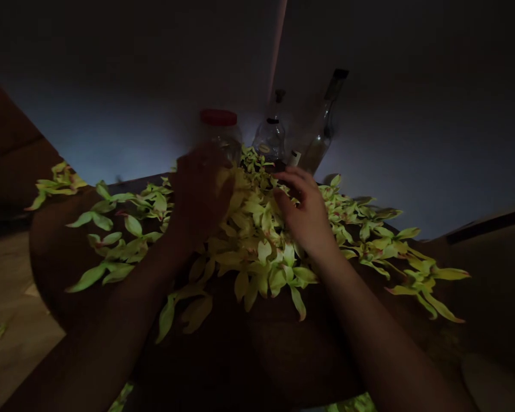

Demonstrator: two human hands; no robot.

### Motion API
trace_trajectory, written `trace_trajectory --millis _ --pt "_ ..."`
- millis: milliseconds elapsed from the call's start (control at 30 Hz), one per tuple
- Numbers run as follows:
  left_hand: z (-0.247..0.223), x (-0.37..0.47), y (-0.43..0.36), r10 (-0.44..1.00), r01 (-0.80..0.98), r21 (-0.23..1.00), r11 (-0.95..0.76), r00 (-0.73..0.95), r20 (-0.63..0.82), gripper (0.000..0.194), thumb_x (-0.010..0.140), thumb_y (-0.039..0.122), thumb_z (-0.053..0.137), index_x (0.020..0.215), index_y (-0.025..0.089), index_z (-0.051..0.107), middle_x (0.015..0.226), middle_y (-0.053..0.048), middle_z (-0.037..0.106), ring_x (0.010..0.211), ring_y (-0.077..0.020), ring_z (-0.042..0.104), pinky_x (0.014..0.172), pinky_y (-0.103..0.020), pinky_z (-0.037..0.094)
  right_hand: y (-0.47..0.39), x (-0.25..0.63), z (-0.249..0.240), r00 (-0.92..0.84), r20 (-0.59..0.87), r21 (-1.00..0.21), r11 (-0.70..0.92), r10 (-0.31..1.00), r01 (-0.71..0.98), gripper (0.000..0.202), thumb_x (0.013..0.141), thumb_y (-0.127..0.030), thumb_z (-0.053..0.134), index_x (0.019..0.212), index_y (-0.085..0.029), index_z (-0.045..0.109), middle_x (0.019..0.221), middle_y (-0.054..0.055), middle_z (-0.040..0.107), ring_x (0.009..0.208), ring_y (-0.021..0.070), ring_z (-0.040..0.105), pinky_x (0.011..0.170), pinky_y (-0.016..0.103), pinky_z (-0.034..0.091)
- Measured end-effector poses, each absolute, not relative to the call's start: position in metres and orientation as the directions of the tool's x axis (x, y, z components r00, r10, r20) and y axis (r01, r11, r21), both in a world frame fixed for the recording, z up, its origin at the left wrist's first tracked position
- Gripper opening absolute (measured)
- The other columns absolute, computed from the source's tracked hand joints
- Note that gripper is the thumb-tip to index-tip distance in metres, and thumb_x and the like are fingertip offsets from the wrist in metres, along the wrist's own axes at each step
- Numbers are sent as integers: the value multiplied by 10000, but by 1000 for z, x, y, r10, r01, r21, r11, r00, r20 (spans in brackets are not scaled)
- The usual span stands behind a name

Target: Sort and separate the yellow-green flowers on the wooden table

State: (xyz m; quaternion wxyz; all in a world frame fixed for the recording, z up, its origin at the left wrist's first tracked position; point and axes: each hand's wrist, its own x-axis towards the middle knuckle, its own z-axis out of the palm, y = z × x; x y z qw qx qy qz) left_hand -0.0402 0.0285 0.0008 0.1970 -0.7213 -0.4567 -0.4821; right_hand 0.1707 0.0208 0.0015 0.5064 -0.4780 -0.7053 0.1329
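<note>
Several yellow-green leafy garlands, or flower sprays with pointed petals (261, 246), lie in a loose heap over a dark round table (283, 355). My left hand (201, 191) is at the left of the heap, in front of a clear jar. It is dark and smeared, and its fingers cannot be made out. At the heap's right side, my right hand (306, 209) reaches in with fingers loosely bent and the thumb apart, touching or just over the petals. Nothing shows between its fingers.
Along the table's back stand the clear jar with a red lid (218, 118), a rounded glass bottle (270, 137) and a tall, tilted-looking bottle (321, 137), near the pale wall (395, 149). One green piece (0, 330) lies on the floor (12, 366) at left.
</note>
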Motion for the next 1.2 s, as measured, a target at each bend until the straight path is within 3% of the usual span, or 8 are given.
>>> trace_trajectory --millis 167,300,400,567,700,967,1100,1200 --pt "-18 -41 30 767 917 74 -392 281 577 364 934 301 635 1282 193 616 1304 -162 641 1236 -410 567 970 -620 490 60 170 -14 -236 365 -390 378 900 840 465 846 -135 594 1303 -116 678 1440 233 555 1367 383 507 1134 492 374" --pt "-26 -47 34 763 897 125 -424 279 583 343 934 240 593 1272 217 647 1248 -123 684 1209 -368 591 1028 -603 456 66 172 -20 -283 309 -400 394 908 827 424 756 -16 542 1093 -133 770 1028 170 755 1012 310 697 898 380 489" --pt "-27 -50 39 756 884 154 -442 275 593 293 921 226 610 1209 223 670 1232 -109 693 1189 -355 599 1015 -578 464 66 174 -19 -268 380 -426 425 885 799 391 791 -19 529 1070 -140 775 1039 143 763 986 269 700 880 347 486" --pt "-14 -48 38 778 874 214 -436 247 578 336 979 238 538 1303 186 610 1224 -131 682 1157 -322 611 987 -478 487 69 176 -14 -188 536 -451 467 823 760 212 925 -228 598 1031 -141 759 1023 117 752 924 238 689 869 338 492" --pt "-5 -50 37 790 876 251 -412 207 577 432 981 214 508 1409 158 539 1068 -115 689 1057 -302 620 957 -434 486 65 179 -10 -82 671 -476 512 737 715 353 982 -451 563 1013 -153 749 943 100 740 857 228 675 827 330 489" --pt "-8 -55 41 693 829 182 -529 298 657 278 1036 336 478 993 177 702 1074 -92 696 1077 -285 597 1018 -438 440 51 186 -8 33 660 -593 493 750 636 441 976 -574 537 943 -190 751 710 10 669 627 156 578 662 286 450" --pt "-4 -53 40 612 852 159 -500 217 761 248 1012 334 541 974 171 724 1242 -127 625 1112 -278 572 1024 -444 444 49 191 2 -53 675 -538 541 736 646 424 987 -527 543 1099 -174 749 1146 110 722 1052 244 678 985 401 514" --pt "0 -53 36 575 878 158 -452 151 804 218 1015 341 543 1029 194 704 1455 -119 473 1180 -280 536 1055 -486 427 25 197 23 -157 537 -481 453 829 750 558 965 -586 545 1389 -233 633 1603 151 421 1475 420 392 1163 661 348"
